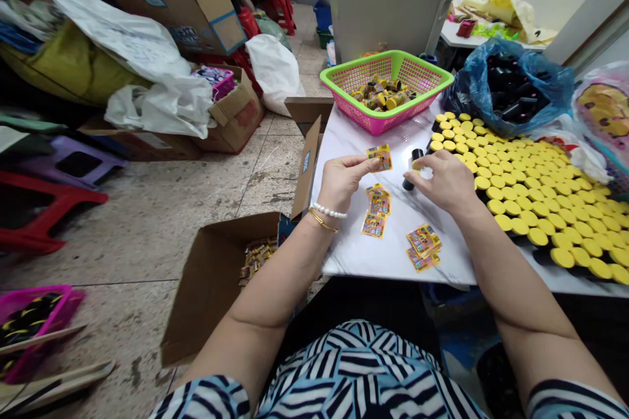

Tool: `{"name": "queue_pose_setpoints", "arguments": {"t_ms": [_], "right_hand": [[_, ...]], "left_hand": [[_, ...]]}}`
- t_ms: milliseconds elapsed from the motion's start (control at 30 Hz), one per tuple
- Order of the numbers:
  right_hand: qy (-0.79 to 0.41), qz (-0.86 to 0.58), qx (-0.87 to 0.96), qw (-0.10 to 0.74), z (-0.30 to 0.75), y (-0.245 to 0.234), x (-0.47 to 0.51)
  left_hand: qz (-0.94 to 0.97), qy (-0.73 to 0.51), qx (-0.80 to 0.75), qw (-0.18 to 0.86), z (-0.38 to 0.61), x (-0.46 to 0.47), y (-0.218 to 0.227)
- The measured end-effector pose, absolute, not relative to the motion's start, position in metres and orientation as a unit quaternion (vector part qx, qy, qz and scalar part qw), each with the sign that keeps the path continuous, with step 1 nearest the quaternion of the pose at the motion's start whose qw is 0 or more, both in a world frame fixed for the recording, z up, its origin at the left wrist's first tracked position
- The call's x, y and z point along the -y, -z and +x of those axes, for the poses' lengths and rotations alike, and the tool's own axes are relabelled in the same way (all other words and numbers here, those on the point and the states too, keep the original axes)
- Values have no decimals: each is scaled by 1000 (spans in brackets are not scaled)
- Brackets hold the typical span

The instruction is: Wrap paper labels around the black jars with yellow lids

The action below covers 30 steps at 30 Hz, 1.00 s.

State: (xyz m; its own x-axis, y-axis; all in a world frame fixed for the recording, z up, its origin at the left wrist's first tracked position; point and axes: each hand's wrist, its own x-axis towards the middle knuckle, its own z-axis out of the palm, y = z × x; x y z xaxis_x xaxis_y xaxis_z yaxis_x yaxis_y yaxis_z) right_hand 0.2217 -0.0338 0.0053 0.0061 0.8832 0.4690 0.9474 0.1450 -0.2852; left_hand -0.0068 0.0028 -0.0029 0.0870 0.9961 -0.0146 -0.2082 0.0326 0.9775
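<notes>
My left hand [341, 182], with pearl and gold bracelets at the wrist, pinches a small yellow printed label [380, 158] over the white marbled table. Thumb and forefinger of my right hand [445, 177] close around a small black cylinder [417, 154] that shows some yellow between the fingertips. Another black end pokes out below the thumb; whether it belongs to the same piece I cannot tell. Loose labels [374, 225] lie under my left hand, and a second pile of labels [423, 245] is nearer my body. Rows of yellow-topped black cylinders [531, 183] stand close together right of my right hand.
A green-and-pink basket [339, 108] with black-and-yellow pieces sits at the table's far side. Beside it a blue plastic bag [555, 82] holds black parts. An open cardboard box [196, 301] with small pieces stands on the floor at left. Stools and sacks lie beyond.
</notes>
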Motion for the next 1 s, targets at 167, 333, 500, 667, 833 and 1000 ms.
{"name": "queue_pose_setpoints", "arguments": {"t_ms": [167, 333, 500, 667, 833, 1000], "right_hand": [[13, -650, 735, 192, 213, 2, 37], [-109, -631, 708, 299, 216, 4, 27], [-355, -574, 542, 501, 225, 6, 14], [-320, -609, 578, 439, 229, 21, 9], [-380, -533, 554, 514, 224, 13, 14], [-460, -431, 520, 576, 210, -14, 29]], "left_hand": [[483, -523, -434, 552, -3, 2, 0], [482, -523, -433, 553, -3, 1, 3], [445, -499, -412, 619, -2, -2, 4], [437, -439, -384, 685, -2, -2, 6], [387, -408, -346, 751, -6, -5, 3], [296, -389, -338, 804, -5, -9, -1]]}}
